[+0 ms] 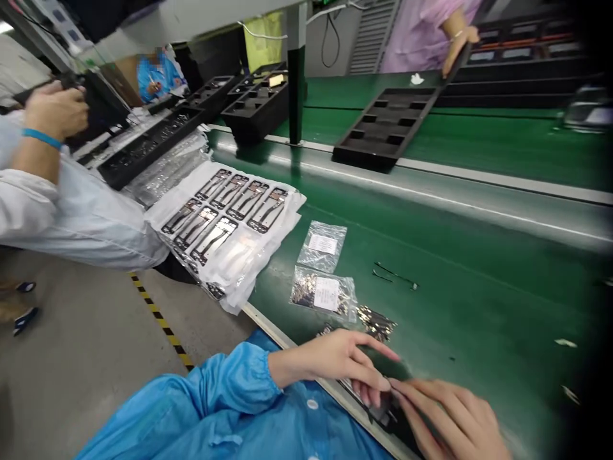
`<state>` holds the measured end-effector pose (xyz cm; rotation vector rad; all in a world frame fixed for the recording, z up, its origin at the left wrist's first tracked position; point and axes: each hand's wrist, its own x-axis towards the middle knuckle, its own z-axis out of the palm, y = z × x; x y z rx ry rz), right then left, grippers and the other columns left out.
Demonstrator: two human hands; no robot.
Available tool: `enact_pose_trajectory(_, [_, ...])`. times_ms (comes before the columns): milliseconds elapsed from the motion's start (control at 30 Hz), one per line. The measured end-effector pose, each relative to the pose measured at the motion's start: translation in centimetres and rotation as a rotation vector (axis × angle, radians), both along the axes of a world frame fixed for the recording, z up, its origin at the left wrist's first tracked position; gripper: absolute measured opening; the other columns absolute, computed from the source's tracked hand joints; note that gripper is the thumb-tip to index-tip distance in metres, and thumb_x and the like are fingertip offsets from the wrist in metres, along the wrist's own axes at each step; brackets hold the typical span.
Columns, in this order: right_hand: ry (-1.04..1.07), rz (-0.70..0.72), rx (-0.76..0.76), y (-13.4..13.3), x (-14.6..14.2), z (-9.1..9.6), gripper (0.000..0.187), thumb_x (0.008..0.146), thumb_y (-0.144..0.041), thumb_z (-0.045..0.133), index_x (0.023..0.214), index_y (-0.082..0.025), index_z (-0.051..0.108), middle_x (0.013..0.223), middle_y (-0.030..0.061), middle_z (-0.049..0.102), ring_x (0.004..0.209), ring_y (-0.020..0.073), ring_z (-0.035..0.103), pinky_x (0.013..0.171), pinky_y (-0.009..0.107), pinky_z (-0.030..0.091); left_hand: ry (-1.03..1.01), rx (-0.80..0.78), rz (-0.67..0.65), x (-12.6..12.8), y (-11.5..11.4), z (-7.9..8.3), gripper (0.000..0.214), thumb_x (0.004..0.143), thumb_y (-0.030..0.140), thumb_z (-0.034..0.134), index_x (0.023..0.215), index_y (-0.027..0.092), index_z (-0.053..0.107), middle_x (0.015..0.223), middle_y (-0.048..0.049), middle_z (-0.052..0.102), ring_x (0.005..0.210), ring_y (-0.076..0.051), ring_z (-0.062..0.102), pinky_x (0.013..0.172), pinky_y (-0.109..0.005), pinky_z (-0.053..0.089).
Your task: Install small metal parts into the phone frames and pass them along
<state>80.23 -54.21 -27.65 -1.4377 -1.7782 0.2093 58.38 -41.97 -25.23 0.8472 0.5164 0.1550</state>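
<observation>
our left hand [342,361] and right hand [450,418] pinched together on a thin dark strip part [383,409] at the green bench [479,306] edge | parts bags [325,294] just beyond | co-worker's black tray [383,124] well apart

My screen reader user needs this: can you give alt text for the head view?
Both hands, left hand and right hand, press a small dark part at the near edge of a green bench. Beyond lie two clear bags and a sheet of flat dark parts.
</observation>
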Motion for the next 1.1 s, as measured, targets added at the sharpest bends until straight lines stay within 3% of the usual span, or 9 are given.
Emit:
enact_pose_trajectory(100, [0.067, -0.049, -0.149, -0.2, -0.1, 0.7, 0.013, 0.102, -0.039, 0.069, 0.101, -0.03, 0.079, 0.095, 0.0046, 0.077, 0.083, 0.0236, 0.071, 0.075, 0.037, 0.052, 0.088, 0.342, -0.012, -1.4, -0.5, 0.4, 0.076, 0.093, 0.066, 0.074, 0.149, 0.018, 0.059, 0.08, -0.0033, 0.075, 0.069, -0.015, 0.069, 0.071, -0.028, 0.054])
enact_pose_trajectory(167, [0.198, -0.096, -0.331, -0.2, -0.6, 0.5, 0.026, 0.104, -0.047, 0.066, 0.093, -0.026, 0.076, 0.09, 0.0048, 0.075, 0.073, 0.0202, 0.067, 0.066, 0.032, 0.052, 0.182, 0.772, -0.031, -2.5, -0.6, 0.1, 0.069, 0.093, 0.065, 0.074, 0.145, 0.021, 0.063, 0.1, -0.0086, 0.079, 0.094, -0.023, 0.072, 0.091, -0.038, 0.055])
enact_pose_trajectory(233, [0.295, -0.119, -0.489, -0.3, -1.2, -0.1, 0.037, 0.104, -0.056, 0.063, 0.088, -0.024, 0.075, 0.083, 0.0044, 0.071, 0.064, 0.0182, 0.06, 0.057, 0.03, 0.048, 0.258, 1.18, -0.088, -3.5, -0.6, -0.5, 0.072, 0.09, 0.064, 0.078, 0.147, 0.024, 0.062, 0.129, -0.0129, 0.075, 0.125, -0.032, 0.064, 0.11, -0.049, 0.045])
enact_pose_trajectory(333, [0.35, -0.162, -0.593, -0.9, -1.7, -1.1, 0.044, 0.103, -0.062, 0.061, 0.088, -0.023, 0.074, 0.078, 0.004, 0.066, 0.063, 0.0184, 0.055, 0.058, 0.031, 0.046, 0.302, 1.457, -0.192, -4.6, -0.4, -1.9, 0.082, 0.092, 0.064, 0.076, 0.159, 0.027, 0.048, 0.152, -0.0151, 0.063, 0.143, -0.036, 0.051, 0.119, -0.055, 0.032])
enact_pose_trajectory(467, [0.347, -0.172, -0.61, -1.2, -1.8, -1.8, 0.041, 0.104, -0.059, 0.061, 0.09, -0.023, 0.074, 0.08, 0.0038, 0.064, 0.067, 0.0189, 0.055, 0.062, 0.032, 0.047, 0.314, 1.506, -0.192, -4.9, -0.4, -3.2, 0.082, 0.094, 0.066, 0.073, 0.16, 0.026, 0.045, 0.153, -0.0142, 0.063, 0.143, -0.033, 0.052, 0.116, -0.051, 0.031])
enact_pose_trajectory(633, [0.286, -0.155, -0.557, -1.3, -1.9, -2.2, 0.031, 0.106, -0.049, 0.06, 0.094, -0.024, 0.073, 0.082, 0.0026, 0.063, 0.067, 0.0183, 0.056, 0.063, 0.032, 0.046, 0.31, 1.511, -0.168, -4.7, -0.4, -3.4, 0.084, 0.093, 0.069, 0.072, 0.16, 0.027, 0.045, 0.151, -0.0122, 0.065, 0.141, -0.032, 0.053, 0.115, -0.049, 0.032])
enact_pose_trajectory(1000, [0.128, -0.112, -0.237, -1.2, -3.1, -2.2, 0.004, 0.106, -0.023, 0.062, 0.106, -0.023, 0.066, 0.092, 0.0041, 0.064, 0.078, 0.0181, 0.06, 0.067, 0.03, 0.05, 0.289, 1.528, -0.195, -4.7, -0.1, -3.4, 0.081, 0.094, 0.067, 0.071, 0.159, 0.027, 0.045, 0.15, -0.0127, 0.065, 0.14, -0.032, 0.053, 0.116, -0.05, 0.031])
enact_pose_trajectory(1100, [0.111, -0.231, -0.226, -1.5, -3.5, -2.3, 0.018, 0.105, -0.034, 0.066, 0.119, -0.022, 0.064, 0.105, 0.0094, 0.065, 0.093, 0.0236, 0.063, 0.075, 0.035, 0.054, 0.236, 1.532, -0.228, -4.4, 0.7, -3.3, 0.072, 0.094, 0.067, 0.071, 0.15, 0.025, 0.056, 0.143, -0.0145, 0.068, 0.136, -0.034, 0.055, 0.113, -0.05, 0.033])
